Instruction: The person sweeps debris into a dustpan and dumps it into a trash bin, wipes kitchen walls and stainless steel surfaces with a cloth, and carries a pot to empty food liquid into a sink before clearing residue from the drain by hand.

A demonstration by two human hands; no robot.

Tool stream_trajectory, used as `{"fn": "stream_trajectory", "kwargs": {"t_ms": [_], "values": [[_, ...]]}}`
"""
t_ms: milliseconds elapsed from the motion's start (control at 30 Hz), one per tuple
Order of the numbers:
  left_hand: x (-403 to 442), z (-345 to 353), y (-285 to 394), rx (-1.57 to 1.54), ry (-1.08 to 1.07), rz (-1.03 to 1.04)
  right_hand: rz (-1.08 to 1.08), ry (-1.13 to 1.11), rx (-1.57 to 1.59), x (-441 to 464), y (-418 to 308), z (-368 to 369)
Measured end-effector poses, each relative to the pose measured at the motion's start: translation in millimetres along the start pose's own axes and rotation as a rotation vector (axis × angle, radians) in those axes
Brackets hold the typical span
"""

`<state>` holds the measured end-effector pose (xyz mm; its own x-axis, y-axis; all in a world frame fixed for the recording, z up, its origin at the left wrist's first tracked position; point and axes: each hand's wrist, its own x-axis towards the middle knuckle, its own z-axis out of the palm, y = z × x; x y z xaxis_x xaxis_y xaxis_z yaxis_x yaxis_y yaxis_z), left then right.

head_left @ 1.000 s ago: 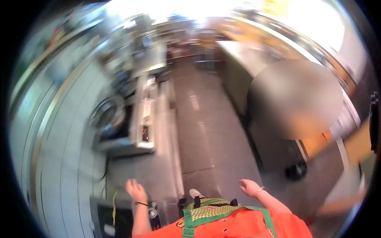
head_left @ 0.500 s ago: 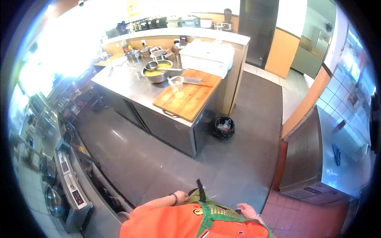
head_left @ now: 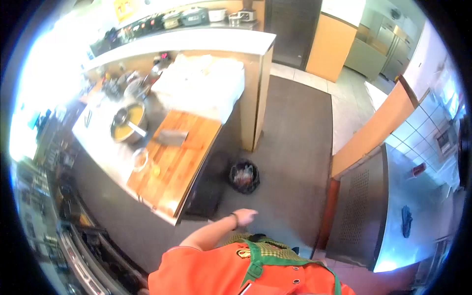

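Observation:
My left hand (head_left: 245, 217), with a dark band at the wrist, is in front of my body, over the floor. Its fingers look loosely curled, and nothing shows in them. The nearest thing ahead of it is a bin (head_left: 244, 177) with a black liner. To the left, the wooden cutting board (head_left: 169, 194) lies on the worktop's corner. On it are a cleaver (head_left: 173, 137), a clear plastic cup (head_left: 140, 160) and a small yellow piece (head_left: 156, 170). My right hand is out of view.
A metal pot (head_left: 138, 118) of yellow liquid with a ladle stands behind the board. White covered containers (head_left: 201, 81) sit beside the partition (head_left: 255, 93). At right is a steel counter (head_left: 393, 216) with a dark cloth (head_left: 406, 221). Dark floor (head_left: 295, 128) runs toward a doorway.
My view has swung and come closer to the worktop and bin. My left hand has moved forward and up. My right hand has left the view.

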<state>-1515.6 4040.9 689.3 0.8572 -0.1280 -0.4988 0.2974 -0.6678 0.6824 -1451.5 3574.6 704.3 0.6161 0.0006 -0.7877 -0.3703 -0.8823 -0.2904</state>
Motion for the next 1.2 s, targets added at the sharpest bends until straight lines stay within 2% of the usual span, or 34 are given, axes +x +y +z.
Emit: {"fn": "stream_trajectory", "kwargs": {"t_ms": [67,100,167,233,300,333,367,400,467,567,633,700,733,800,867,900,967,1033,1067,1133,1200], "values": [[74.2,-37.4,47.2,-0.071,0.109,0.195,0.060,0.010,0.054,45.4,-8.9,-23.5],[118.4,-42.0,49.5,-0.100,0.100,0.248,0.081,0.002,0.065,72.0,-15.9,-33.1],[187.4,-73.5,72.5,-0.065,0.026,0.248,0.125,-0.021,0.079,130.7,-28.4,-53.1],[262.1,-71.9,50.3,-0.027,0.045,0.311,0.148,-0.054,0.071,197.1,-48.3,-79.0],[321.5,-83.2,8.0,0.066,-0.053,0.287,0.134,-0.096,0.029,264.5,-77.6,-114.4],[332.7,-91.2,-4.3,0.022,-0.159,0.058,0.122,-0.112,-0.001,296.8,-93.6,-136.4],[351.1,-93.5,-29.7,0.146,-0.256,-0.093,0.107,-0.127,-0.044,330.8,-102.9,-158.3],[368.5,-109.6,-50.8,0.513,-0.427,-0.082,0.085,-0.129,-0.098,359.0,-122.7,-186.6],[398.0,-82.6,-164.7,0.429,-0.255,-0.249,-0.029,-0.085,-0.270,424.5,-147.6,-240.2],[417.5,-200.7,-101.2,-0.004,-0.097,-0.592,-0.315,0.176,-0.412,550.6,-207.0,-326.6],[459.4,-240.0,-86.3,-0.113,0.003,-0.652,-0.329,0.204,-0.221,611.4,-307.7,-393.4],[506.3,-266.1,-92.7,-0.164,0.099,-0.718,-0.314,0.232,0.190,657.7,-406.4,-439.5],[542.9,-270.9,-115.7,0.024,-0.074,-0.597,-0.303,0.238,0.395,684.3,-446.5,-450.1],[628.1,-288.7,-148.9,0.151,-0.268,-0.429,-0.402,0.152,0.047,732.0,-510.7,-456.0],[718.5,-313.5,-168.6,0.211,-0.322,-0.285,-0.144,-0.108,0.295,708.6,-584.0,-432.4],[761.0,-335.1,-167.2,0.176,-0.268,-0.262,-0.388,-0.182,0.042,820.3,-522.9,-394.5],[838.2,-399.5,-130.4,0.022,-0.104,-0.264,-0.237,-0.279,-0.092,807.3,-575.1,-402.7],[890.9,-498.5,-79.9,-0.028,-0.020,-0.154,-0.163,-0.289,-0.157,831.7,-620.0,-417.8],[910.2,-549.2,-60.0,-0.161,0.081,-0.068,-0.145,-0.282,-0.180,851.9,-647.0,-428.3],[955.6,-613.2,-50.0,-0.239,0.286,0.064,-0.127,-0.273,-0.231,897.3,-701.3,-446.8],[994.8,-662.0,-68.9,-0.323,0.386,0.021,-0.123,-0.259,-0.298,953.1,-757.2,-463.5]]}}
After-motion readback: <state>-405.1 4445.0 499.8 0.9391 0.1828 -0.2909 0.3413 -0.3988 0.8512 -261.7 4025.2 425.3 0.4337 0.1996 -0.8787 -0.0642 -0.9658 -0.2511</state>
